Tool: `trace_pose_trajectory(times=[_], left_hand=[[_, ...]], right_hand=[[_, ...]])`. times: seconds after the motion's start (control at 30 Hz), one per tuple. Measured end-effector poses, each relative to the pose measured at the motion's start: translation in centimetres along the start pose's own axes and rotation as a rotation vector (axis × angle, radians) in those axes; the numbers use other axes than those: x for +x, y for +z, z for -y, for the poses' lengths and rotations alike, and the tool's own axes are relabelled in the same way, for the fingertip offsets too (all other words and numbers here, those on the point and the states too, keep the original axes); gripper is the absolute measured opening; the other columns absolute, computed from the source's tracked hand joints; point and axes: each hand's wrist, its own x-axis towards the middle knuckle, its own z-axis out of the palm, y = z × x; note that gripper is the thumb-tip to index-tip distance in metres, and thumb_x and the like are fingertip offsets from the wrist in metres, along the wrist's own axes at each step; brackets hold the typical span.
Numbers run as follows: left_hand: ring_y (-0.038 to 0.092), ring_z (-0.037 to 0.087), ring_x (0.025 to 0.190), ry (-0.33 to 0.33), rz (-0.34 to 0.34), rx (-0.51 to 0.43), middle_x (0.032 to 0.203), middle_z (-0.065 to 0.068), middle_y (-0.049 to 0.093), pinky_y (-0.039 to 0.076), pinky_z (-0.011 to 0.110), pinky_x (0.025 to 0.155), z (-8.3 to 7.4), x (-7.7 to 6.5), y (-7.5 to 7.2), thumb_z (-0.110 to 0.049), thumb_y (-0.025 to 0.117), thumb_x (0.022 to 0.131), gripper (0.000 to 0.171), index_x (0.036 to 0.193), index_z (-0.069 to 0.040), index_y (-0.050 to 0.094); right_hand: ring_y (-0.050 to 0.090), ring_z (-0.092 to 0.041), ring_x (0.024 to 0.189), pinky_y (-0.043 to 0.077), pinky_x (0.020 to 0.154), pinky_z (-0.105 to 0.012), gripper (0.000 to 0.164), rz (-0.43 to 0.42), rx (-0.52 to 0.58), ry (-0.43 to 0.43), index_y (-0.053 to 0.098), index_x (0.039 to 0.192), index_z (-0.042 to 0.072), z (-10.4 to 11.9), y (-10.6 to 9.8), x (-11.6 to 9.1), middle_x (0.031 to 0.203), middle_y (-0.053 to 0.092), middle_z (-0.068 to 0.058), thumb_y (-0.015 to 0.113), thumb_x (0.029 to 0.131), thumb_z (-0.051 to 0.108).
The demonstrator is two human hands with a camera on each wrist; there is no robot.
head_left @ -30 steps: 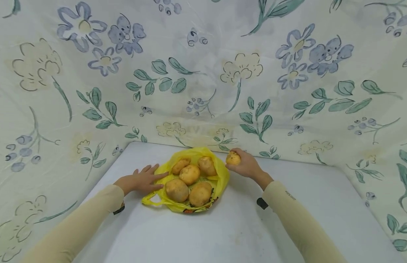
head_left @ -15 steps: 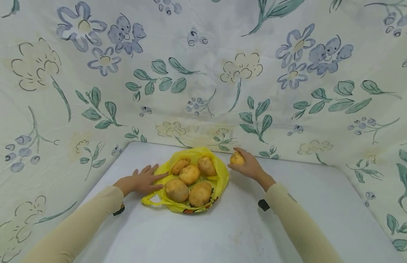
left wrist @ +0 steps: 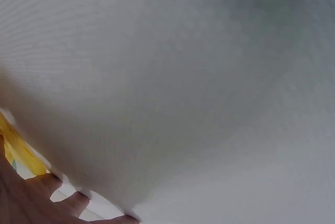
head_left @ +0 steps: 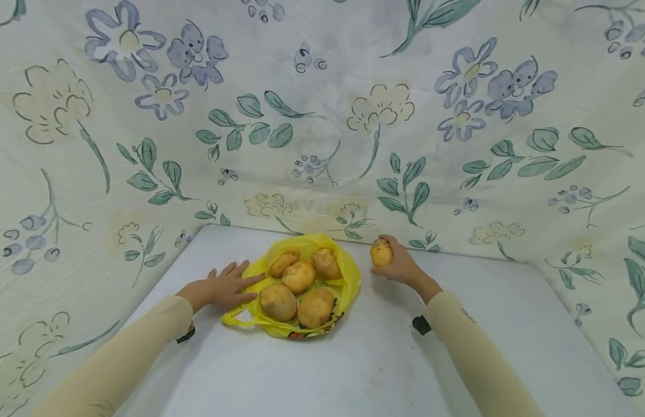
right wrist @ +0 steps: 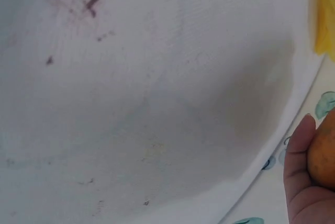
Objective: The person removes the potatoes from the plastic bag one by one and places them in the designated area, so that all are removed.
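Note:
A yellow plastic bag [head_left: 352,272] lies opened out on the white table, with several potatoes [head_left: 299,277] inside it. My left hand [head_left: 226,288] rests flat with spread fingers on the bag's left edge; the left wrist view shows its fingertips beside the yellow plastic. To the right of the bag, my right hand [head_left: 402,265] holds a single potato [head_left: 381,253] between thumb and fingers. That potato [right wrist: 323,156] also appears at the right edge of the right wrist view, partly cut off, in the curve of the hand.
The white table [head_left: 312,376] stretches around the bag and carries a few small dark marks. Behind it and along the sides hangs a floral-patterned sheet [head_left: 328,145]. A loop handle [head_left: 244,317] of the bag sticks out at its lower left.
My right hand has moved a little to the right with the potato, away from the bag, and the potato has turned more upright. The left hand has stayed in place on the bag.

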Motion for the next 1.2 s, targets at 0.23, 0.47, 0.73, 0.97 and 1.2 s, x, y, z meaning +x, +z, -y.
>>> trace_pose_trajectory(times=[0.23, 0.47, 0.73, 0.97, 1.2], left_hand=[[0.008, 0.057, 0.146, -0.002, 0.003, 0.002, 0.163, 0.027, 0.008, 0.007, 0.081, 0.107, -0.1, 0.1, 0.0, -0.063, 0.043, 0.097, 0.069, 0.154, -0.026, 0.035], [0.008, 0.056, 0.146, 0.000, -0.004, 0.016, 0.164, 0.026, 0.008, 0.007, 0.080, 0.107, 0.0, 0.6, -0.1, -0.066, 0.041, 0.096, 0.071, 0.155, -0.028, 0.033], [0.008, 0.056, 0.146, -0.007, 0.007, 0.008, 0.164, 0.026, 0.008, 0.007, 0.081, 0.107, 0.2, 0.1, 0.5, -0.065, 0.041, 0.097, 0.070, 0.155, -0.027, 0.033], [0.009, 0.056, 0.146, -0.003, 0.009, 0.006, 0.163, 0.026, 0.009, 0.008, 0.080, 0.107, 0.1, -0.2, 0.3, -0.064, 0.041, 0.097, 0.068, 0.154, -0.027, 0.034], [0.007, 0.056, 0.147, -0.002, 0.004, 0.004, 0.164, 0.026, 0.009, 0.006, 0.080, 0.108, 0.0, -0.4, 0.1, -0.065, 0.040, 0.097, 0.069, 0.155, -0.027, 0.033]], right_hand=[[0.051, -0.031, 0.110, 0.047, 0.091, -0.046, 0.094, 0.015, -0.020, 0.030, 0.022, 0.153, 0.015, -0.4, -0.2, 0.0, 0.138, 0.047, -0.019, 0.076, 0.077, 0.016], [0.053, -0.033, 0.114, 0.046, 0.097, -0.052, 0.093, 0.027, -0.042, 0.070, 0.021, 0.153, 0.017, -0.4, -0.5, 0.1, 0.141, 0.047, -0.018, 0.077, 0.080, 0.030], [0.049, -0.036, 0.122, 0.043, 0.104, -0.056, 0.095, 0.052, -0.052, 0.056, 0.025, 0.155, 0.014, -0.8, -0.1, 0.0, 0.149, 0.041, -0.021, 0.078, 0.079, 0.032], [0.051, -0.034, 0.118, 0.045, 0.100, -0.052, 0.096, 0.093, 0.002, 0.128, 0.024, 0.155, 0.023, -1.6, 0.6, 0.0, 0.147, 0.044, -0.017, 0.080, 0.078, 0.038], [0.052, -0.034, 0.115, 0.047, 0.096, -0.050, 0.093, 0.068, 0.042, 0.164, 0.025, 0.153, 0.023, -1.6, 0.8, 0.0, 0.141, 0.047, -0.017, 0.079, 0.079, 0.040]])
